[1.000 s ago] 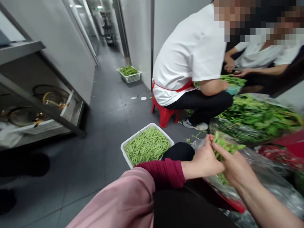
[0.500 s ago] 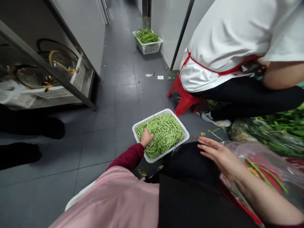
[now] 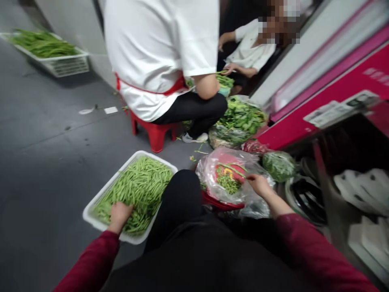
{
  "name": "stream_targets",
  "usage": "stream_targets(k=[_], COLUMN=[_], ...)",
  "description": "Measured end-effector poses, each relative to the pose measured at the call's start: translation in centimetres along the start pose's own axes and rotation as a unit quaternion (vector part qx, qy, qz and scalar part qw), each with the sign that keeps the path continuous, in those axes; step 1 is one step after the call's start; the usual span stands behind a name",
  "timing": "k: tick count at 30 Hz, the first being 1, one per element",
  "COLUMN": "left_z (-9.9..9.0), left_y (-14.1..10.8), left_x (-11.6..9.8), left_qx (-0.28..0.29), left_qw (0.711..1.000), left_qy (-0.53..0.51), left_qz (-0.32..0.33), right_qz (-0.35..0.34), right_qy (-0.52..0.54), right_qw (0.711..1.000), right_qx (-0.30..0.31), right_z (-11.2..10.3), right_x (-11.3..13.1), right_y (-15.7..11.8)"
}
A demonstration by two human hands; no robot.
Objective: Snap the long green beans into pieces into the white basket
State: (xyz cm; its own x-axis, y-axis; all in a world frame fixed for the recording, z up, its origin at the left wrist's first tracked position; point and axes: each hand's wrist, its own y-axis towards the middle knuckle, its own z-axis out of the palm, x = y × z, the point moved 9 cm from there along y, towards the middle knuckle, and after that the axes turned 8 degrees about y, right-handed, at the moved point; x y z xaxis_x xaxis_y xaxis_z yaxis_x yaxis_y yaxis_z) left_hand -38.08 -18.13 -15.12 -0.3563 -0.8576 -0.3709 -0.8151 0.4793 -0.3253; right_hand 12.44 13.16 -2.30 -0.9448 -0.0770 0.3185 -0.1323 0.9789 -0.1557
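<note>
My left hand (image 3: 119, 214) rests in a white plastic basket (image 3: 90, 211) heaped with cut green bean pieces (image 3: 139, 178). Its thumb points right, while the other fingertips are hidden among the pieces. My right hand (image 3: 260, 186) reaches over a clear plastic bag (image 3: 209, 164) spread on a red surface. Thumb and fingers pinch together at the end of a long green bean (image 3: 237, 171). Small bits of bean (image 3: 227, 182) lie on the bag beside it.
A person in white sits on a red stool (image 3: 156, 134) ahead; another person works farther back. Leafy greens (image 3: 243, 115) and a bagged green vegetable (image 3: 278, 165) lie to the right. Another basket of beans (image 3: 44, 44) stands far left. White dishes (image 3: 364, 188) fill a shelf at right.
The view has swung right. My right hand, earlier held flat in the air with fingers extended, has moved onto the plastic bag and closed. My left hand remains in the basket.
</note>
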Motion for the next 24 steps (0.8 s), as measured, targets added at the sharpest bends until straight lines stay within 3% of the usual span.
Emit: stream_targets(k=[2, 4, 8, 10, 13, 15, 19, 22, 24], left_z=[-0.3, -1.9, -5.7, -4.9, 0.4, 4.3, 9.4, 10.5, 9.5], left_y=[1.1, -0.1, -8.1, -12.9, -18.7, -20.4, -20.0, -20.0, -20.4], left_x=[-2.6, -7.1, -19.9, -26.2, -33.1, -35.9, -39.1, -39.2, -39.0], left_qx=[0.019, 0.014, -0.003, 0.062, 0.23, 0.282, 0.275, 0.33, 0.35], left_qw=[0.999, 0.995, 0.953, 0.913, 0.835, 0.807, 0.824, 0.842, 0.849], left_qy=[-0.001, -0.051, -0.147, -0.149, -0.103, -0.059, 0.0, -0.037, -0.104], left_qz=[0.027, 0.079, 0.266, 0.376, 0.49, 0.515, 0.495, 0.425, 0.382], right_qz=[-0.008, -0.009, 0.001, -0.004, -0.028, -0.041, -0.083, -0.088, -0.065], right_qy=[-0.032, -0.041, -0.064, -0.062, -0.056, -0.054, 0.012, 0.143, 0.245], right_qw=[0.999, 0.999, 0.997, 0.996, 0.996, 0.996, 0.996, 0.981, 0.956], right_qx=[0.028, 0.034, 0.052, 0.06, 0.061, 0.057, -0.01, -0.1, -0.145], right_z=[1.4, 2.8, 5.3, 5.8, 5.6, 4.8, 1.4, -2.1, -4.0], right_x=[-0.9, -1.1, -1.6, -2.2, -2.9, -3.4, -4.0, -5.3, -6.6], right_y=[1.6, 3.2, 5.5, 5.8, 4.9, 3.9, 1.8, 0.5, -0.2])
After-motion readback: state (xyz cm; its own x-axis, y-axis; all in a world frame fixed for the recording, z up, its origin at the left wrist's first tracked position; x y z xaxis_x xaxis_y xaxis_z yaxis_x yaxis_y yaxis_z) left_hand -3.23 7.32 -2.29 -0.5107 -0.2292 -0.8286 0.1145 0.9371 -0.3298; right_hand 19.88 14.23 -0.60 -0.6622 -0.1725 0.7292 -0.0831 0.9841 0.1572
